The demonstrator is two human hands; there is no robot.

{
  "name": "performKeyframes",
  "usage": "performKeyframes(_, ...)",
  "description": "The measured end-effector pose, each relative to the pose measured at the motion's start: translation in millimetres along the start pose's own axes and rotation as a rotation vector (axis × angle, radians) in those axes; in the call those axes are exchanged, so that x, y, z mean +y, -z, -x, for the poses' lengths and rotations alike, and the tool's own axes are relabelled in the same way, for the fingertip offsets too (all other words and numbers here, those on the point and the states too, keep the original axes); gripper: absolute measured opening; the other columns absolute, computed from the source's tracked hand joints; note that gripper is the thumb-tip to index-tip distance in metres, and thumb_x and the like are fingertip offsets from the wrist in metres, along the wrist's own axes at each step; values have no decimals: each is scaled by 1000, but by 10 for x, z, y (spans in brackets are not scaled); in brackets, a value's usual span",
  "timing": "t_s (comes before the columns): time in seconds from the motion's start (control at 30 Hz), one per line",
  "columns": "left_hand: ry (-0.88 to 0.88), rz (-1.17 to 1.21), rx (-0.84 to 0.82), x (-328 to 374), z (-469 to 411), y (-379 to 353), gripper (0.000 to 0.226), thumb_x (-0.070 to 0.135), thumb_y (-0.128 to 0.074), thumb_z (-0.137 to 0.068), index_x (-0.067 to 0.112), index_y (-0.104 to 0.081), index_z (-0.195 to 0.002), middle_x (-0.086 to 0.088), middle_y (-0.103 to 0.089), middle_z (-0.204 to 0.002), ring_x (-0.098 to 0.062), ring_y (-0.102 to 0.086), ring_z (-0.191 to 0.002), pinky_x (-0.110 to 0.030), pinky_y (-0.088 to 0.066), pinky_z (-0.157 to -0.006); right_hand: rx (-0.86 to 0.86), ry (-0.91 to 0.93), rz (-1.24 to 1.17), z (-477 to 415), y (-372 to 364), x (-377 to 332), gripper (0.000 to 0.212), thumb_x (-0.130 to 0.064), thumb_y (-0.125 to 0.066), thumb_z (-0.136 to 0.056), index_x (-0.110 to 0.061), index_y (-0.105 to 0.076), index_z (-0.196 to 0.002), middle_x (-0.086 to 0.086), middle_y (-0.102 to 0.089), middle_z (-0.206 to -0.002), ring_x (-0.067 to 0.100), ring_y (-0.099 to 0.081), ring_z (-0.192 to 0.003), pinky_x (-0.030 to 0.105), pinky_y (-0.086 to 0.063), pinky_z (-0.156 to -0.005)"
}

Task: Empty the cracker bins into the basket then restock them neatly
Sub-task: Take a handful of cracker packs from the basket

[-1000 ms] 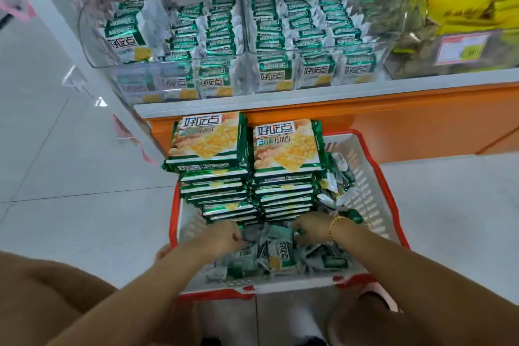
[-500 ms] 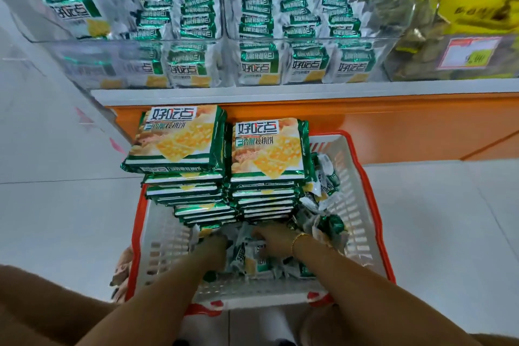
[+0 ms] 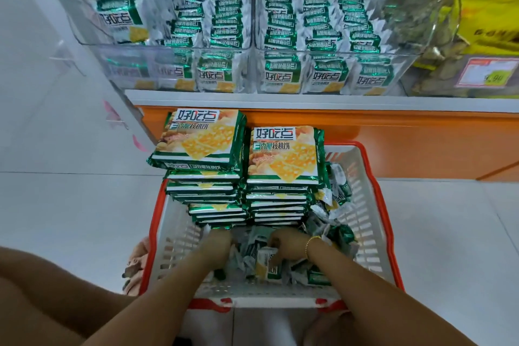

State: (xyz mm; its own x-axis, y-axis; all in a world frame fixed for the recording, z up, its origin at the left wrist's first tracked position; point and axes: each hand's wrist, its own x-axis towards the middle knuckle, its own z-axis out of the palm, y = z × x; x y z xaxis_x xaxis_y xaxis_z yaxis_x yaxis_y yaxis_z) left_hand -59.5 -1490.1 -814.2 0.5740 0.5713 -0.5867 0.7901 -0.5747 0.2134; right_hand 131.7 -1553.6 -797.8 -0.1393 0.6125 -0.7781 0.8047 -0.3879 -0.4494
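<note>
A white basket with a red rim (image 3: 368, 222) sits on the floor below the shelf. Two tall stacks of large green cracker packs (image 3: 283, 154) fill its far half. Loose small cracker packets (image 3: 268, 264) lie jumbled in its near half. My left hand (image 3: 217, 244) is dug down among these packets, its fingers hidden. My right hand (image 3: 289, 244), with a gold bracelet, grips a small packet in the pile. Two clear bins (image 3: 252, 70) on the shelf above hold tidy rows of small green packets.
An orange shelf base (image 3: 407, 146) runs behind the basket. A bin of yellow snack bags (image 3: 486, 8) with a price tag (image 3: 488, 71) stands at the right. White floor tiles (image 3: 70, 205) lie on both sides.
The view has tilted slightly. Both hands stay in the loose packets; the right hand has closed round one small packet.
</note>
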Motion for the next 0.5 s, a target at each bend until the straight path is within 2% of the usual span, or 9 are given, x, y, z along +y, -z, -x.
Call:
performKeyframes(0.03, 19, 50, 10, -9, 35, 68, 33, 2, -52, -89, 16, -60, -118, -7, -61, -116, -22, -56, -108, -29, -43, -92, 8, -18, -35, 54, 44, -6, 47, -31, -70, -85, -4, -60, -122, 12, -60, -117, 22, -53, -91, 27, -38, -74)
performKeyframes(0.1, -9, 121, 98, -18, 203, 290, 29, 6, -61, -85, 24, -63, -108, -2, -61, -109, -20, -57, -103, -27, -43, -84, 14, -28, -170, 192, 177, -33, 34, -36, -70, -85, -3, -65, -90, 11, -56, -83, 21, -46, -71, 30, -33, -62)
performKeyframes(0.13, -28, 159, 156, -16, 293, 409, 27, 8, -64, -84, 25, -63, -105, 1, -59, -107, -18, -56, -102, -27, -44, -82, -5, -23, -305, 264, 248, -41, 34, -36, -71, -83, -4, -61, -78, 9, -53, -74, 22, -46, -66, 33, -33, -60)
performKeyframes(0.17, -43, 210, 214, -29, 391, 502, 28, 8, -65, -83, 26, -63, -104, 4, -56, -108, -16, -54, -103, -26, -44, -81, -33, -1, -483, 342, 315, -64, 33, -34, -73, -82, -2, -62, -83, 10, -59, -81, 27, -54, -75, 37, -40, -64)
performKeyframes(0.23, -124, 275, 373, -22, 608, 708, 36, 1, -67, -79, 28, -64, -103, 9, -50, -110, -14, -53, -104, -23, -45, -82, -132, 67, -788, 513, 420, -117, 52, -27, -75, -78, 4, -57, -116, 10, -59, -121, 30, -56, -116, 33, -50, -85)
performKeyframes(0.27, -176, 298, 458, -5, 740, 815, 40, -3, -68, -77, 28, -65, -103, 9, -49, -111, -14, -54, -104, -23, -44, -83, -192, 121, -885, 610, 466, -150, 54, -25, -76, -74, 2, -56, -117, 8, -61, -123, 26, -56, -119, 29, -51, -87)
performKeyframes(0.33, -271, 324, 616, -7, 987, 1005, 50, -10, -68, -72, 29, -64, -102, 10, -49, -116, -12, -55, -106, -24, -43, -85, -264, 252, -1037, 757, 533, -262, 28, -13, -69, -78, -4, -59, -103, 1, -73, -96, 11, -68, -92, 23, -54, -78)
performKeyframes(0.4, -334, 319, 732, 14, 1234, 1194, 59, -16, -67, -68, 32, -61, -103, 13, -45, -120, -7, -53, -106, -14, -40, -83, -296, 365, -1161, 852, 562, -380, 8, -6, -65, -84, -5, -65, -92, -3, -73, -76, 6, -68, -71, 20, -55, -68)
performKeyframes(0.5, -414, 283, 852, 35, 1529, 1439, 67, -19, -66, -65, 35, -57, -105, 12, -46, -122, -3, -51, -104, -11, -41, -77, -352, 610, -1241, 891, 600, -572, 28, -26, -85, -68, -14, -75, -91, 0, -72, -87, 12, -68, -80, 29, -54, -80)
